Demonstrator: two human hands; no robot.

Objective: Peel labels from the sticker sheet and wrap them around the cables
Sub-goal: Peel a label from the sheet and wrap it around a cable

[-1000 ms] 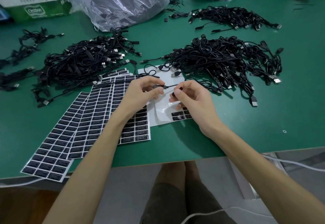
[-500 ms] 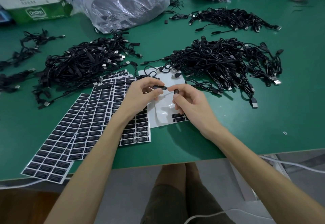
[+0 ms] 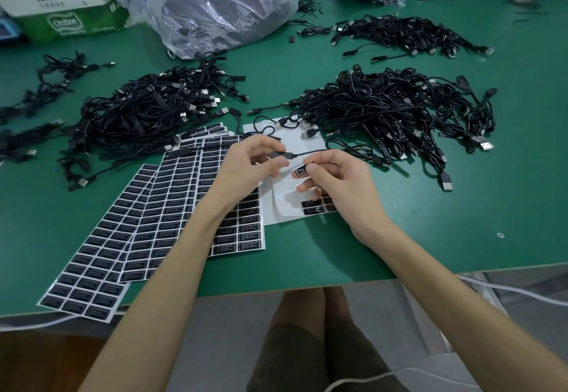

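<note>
Left hand point(image 3: 249, 167) in a pinch on the cable point(image 3: 302, 154), right hand point(image 3: 341, 179) in thumb-and-forefinger pinch on a peeled label point(image 3: 300, 171) just beneath that cable, both over the sticker sheet point(image 3: 285, 204) on the table point(image 3: 430, 238).

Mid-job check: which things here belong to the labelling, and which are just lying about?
Job: left hand pinching the cable; right hand pinching a peeled label; nearly used sticker sheet under the hands; full sticker sheets; right cable heap; left cable heap.
Lying about: clear plastic bag; green and white carton; small ring on the table; white cord below the table edge.
</note>
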